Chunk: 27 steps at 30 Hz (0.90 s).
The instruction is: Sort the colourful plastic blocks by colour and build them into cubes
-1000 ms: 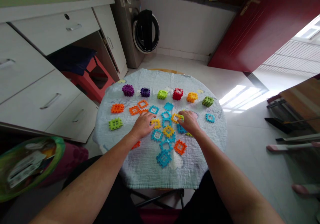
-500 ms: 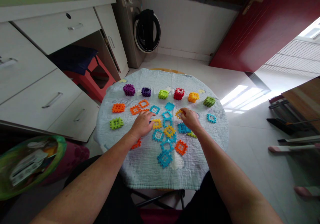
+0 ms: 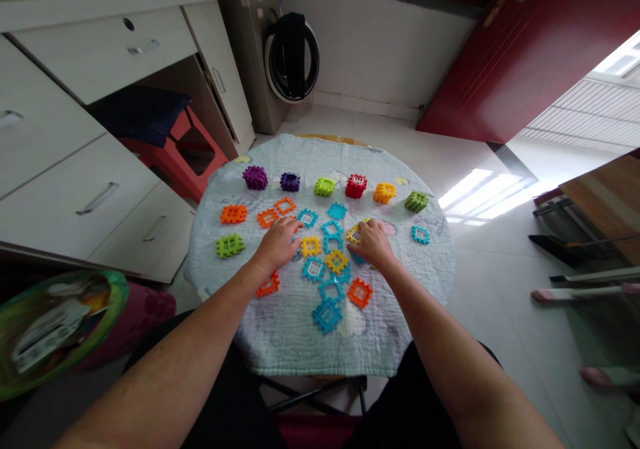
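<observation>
My left hand [image 3: 279,242] lies on the tablecloth with thumb and fingers apart, beside a yellow square building piece [image 3: 311,245] and a blue window piece [image 3: 307,218]. A bit of blue shows between its thumb and fingers, mostly hidden. My right hand [image 3: 373,242] has its fingers closed on a yellow window piece [image 3: 354,234], with blue partly covered beneath the hand. Between my hands lie several blue pieces [image 3: 333,227] and another yellow piece [image 3: 337,261]. Orange pieces [image 3: 360,292] lie near both hands.
Along the far side of the round table [image 3: 280,342] stand stacks: purple [image 3: 255,177], dark purple [image 3: 290,182], lime [image 3: 325,186], red [image 3: 356,185], yellow [image 3: 385,192] and green [image 3: 417,201]. A bin [image 3: 125,329] stands left, below white drawers [image 3: 75,175].
My right hand has come down and slightly nearer with the yellow window piece, now covering the blue pieces there. My left hand has hardly moved; the whole view shifts slightly.
</observation>
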Motion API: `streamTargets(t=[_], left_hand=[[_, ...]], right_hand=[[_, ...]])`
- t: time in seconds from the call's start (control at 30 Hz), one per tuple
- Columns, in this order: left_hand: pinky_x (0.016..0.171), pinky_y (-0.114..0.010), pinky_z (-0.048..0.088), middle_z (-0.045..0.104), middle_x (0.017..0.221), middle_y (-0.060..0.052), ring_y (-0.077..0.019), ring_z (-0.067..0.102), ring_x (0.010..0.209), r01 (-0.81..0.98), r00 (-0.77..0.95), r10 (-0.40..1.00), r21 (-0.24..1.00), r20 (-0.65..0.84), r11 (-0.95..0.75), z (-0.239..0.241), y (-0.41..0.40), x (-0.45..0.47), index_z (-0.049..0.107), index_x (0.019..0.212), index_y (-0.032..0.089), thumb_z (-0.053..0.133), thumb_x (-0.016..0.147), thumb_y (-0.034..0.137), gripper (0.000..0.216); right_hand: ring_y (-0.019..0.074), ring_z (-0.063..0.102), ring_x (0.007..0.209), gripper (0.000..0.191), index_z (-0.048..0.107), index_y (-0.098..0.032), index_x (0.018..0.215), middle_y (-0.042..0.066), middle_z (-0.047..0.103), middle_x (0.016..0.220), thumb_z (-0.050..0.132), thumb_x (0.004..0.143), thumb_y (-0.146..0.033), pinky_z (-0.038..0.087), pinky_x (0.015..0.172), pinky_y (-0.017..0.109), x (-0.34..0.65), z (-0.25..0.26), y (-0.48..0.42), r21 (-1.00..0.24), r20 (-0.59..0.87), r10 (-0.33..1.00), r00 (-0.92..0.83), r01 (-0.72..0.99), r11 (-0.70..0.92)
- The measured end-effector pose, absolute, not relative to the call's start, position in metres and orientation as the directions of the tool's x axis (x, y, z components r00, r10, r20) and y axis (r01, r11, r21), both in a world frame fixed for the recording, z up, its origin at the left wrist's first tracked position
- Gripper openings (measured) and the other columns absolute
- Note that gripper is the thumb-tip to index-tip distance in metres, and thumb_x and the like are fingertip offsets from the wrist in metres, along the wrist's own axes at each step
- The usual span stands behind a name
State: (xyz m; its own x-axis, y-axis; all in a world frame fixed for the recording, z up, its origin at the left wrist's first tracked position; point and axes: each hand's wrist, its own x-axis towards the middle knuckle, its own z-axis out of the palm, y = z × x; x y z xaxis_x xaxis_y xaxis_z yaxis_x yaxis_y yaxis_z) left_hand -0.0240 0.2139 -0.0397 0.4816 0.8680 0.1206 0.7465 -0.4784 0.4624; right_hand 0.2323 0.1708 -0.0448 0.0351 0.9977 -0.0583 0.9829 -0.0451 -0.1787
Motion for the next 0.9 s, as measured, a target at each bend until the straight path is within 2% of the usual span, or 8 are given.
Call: streamTargets(t=[0.17,0.33,0.4,0.57,0.73,0.9], left_hand=[[0.099,-0.042,0.042,0.062,0.112,-0.012,-0.0263,0.055,0.108,0.744,0.480,0.868,0.466,0.126,-0.479,-0.040,0.213,-0.024,0.062,0.107,0.014,0.052,0.075,0.021,0.035],[0.099,-0.041,0.042,0.062,0.111,-0.011,-0.0259,0.055,0.107,0.749,0.478,0.869,0.457,0.129,-0.480,-0.039,0.214,-0.023,0.062,0.107,0.016,0.051,0.074,0.020,0.035],[0.099,-0.041,0.042,0.062,0.111,-0.011,-0.0258,0.055,0.108,0.747,0.483,0.865,0.453,0.133,-0.487,-0.040,0.214,-0.023,0.062,0.107,0.015,0.051,0.074,0.019,0.035],[0.099,-0.041,0.042,0.063,0.110,-0.010,-0.0255,0.055,0.108,0.737,0.488,0.860,0.459,0.146,-0.497,-0.040,0.213,-0.022,0.062,0.107,0.016,0.052,0.075,0.019,0.034],[0.098,-0.041,0.043,0.063,0.108,-0.009,-0.0252,0.056,0.107,0.738,0.483,0.864,0.465,0.144,-0.489,-0.040,0.213,-0.023,0.063,0.107,0.017,0.054,0.075,0.020,0.033],[0.098,-0.040,0.043,0.064,0.109,-0.010,-0.0246,0.056,0.107,0.734,0.482,0.862,0.465,0.157,-0.495,-0.040,0.214,-0.023,0.063,0.106,0.016,0.053,0.075,0.019,0.033]], right_hand=[[0.0269,0.049,0.098,0.035,0.057,-0.016,0.103,0.013,0.053,0.103,0.064,0.072,-0.033,0.038,0.087,0.037,0.233,-0.046,0.174,-0.230,0.006,0.994,0.106,0.968,-0.101],[0.0222,0.051,0.089,0.037,0.053,-0.019,0.101,0.006,0.054,0.094,0.063,0.069,-0.033,0.040,0.082,0.035,0.221,-0.024,0.154,-0.471,0.061,0.998,0.000,0.882,0.028],[0.0214,0.051,0.087,0.035,0.052,-0.019,0.099,0.006,0.054,0.091,0.061,0.071,-0.038,0.041,0.079,0.034,0.210,-0.022,0.138,-0.511,0.055,0.998,-0.038,0.857,0.061],[0.0259,0.047,0.095,0.035,0.052,-0.019,0.097,0.009,0.052,0.098,0.063,0.072,-0.042,0.040,0.084,0.038,0.183,-0.032,0.114,-0.388,0.103,0.994,-0.020,0.920,0.059],[0.0273,0.047,0.093,0.038,0.053,-0.018,0.095,0.011,0.052,0.096,0.065,0.071,-0.046,0.039,0.083,0.038,0.173,-0.039,0.116,-0.248,0.022,1.000,-0.018,0.969,0.023],[0.0274,0.048,0.093,0.039,0.052,-0.018,0.100,0.011,0.053,0.097,0.063,0.074,-0.045,0.040,0.083,0.038,0.170,-0.044,0.116,-0.249,-0.013,1.000,-0.004,0.969,0.001]])
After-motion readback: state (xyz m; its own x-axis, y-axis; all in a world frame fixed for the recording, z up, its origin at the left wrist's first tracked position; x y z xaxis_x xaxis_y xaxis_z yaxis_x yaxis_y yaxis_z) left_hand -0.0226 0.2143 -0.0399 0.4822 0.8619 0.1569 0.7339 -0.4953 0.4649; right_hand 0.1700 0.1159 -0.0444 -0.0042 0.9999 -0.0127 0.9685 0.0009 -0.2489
